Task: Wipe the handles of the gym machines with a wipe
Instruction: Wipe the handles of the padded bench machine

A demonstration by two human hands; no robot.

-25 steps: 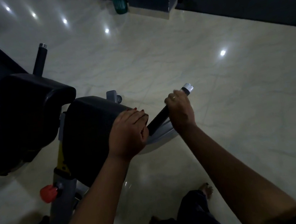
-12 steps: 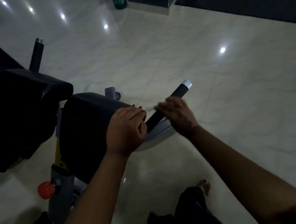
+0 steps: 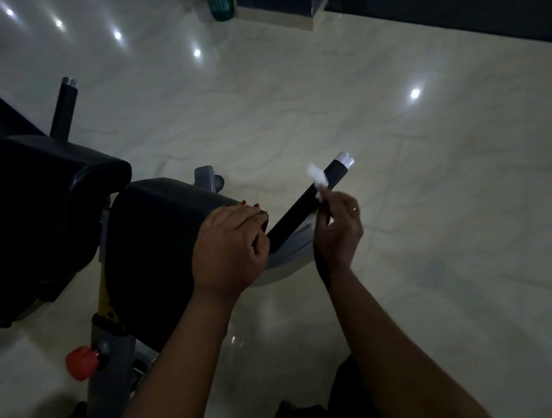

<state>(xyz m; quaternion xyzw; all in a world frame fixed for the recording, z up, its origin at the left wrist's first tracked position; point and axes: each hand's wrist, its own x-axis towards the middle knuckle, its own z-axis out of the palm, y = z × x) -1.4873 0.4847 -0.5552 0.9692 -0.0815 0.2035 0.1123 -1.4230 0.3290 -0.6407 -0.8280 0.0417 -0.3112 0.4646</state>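
The person's right hand (image 3: 337,226) pinches a small white crumpled wipe (image 3: 318,177) between thumb and fingertips and holds it against the black cylindrical handle with a white end cap (image 3: 297,214), on its upper part just below the cap. A ring shows on 1 finger. The handle slants up and to the right from the grey machine frame (image 3: 292,247). The left hand (image 3: 231,247) rests on the near end of a black padded cushion (image 3: 155,227), its fingers pressed together, lying on the pad beside the handle's base. A 2nd black pad (image 3: 47,197) sits to the left, with another black handle (image 3: 64,108) rising behind it. A red knob (image 3: 80,362) sticks out low on the frame. The pale glossy floor (image 3: 401,196) reflects ceiling lights.
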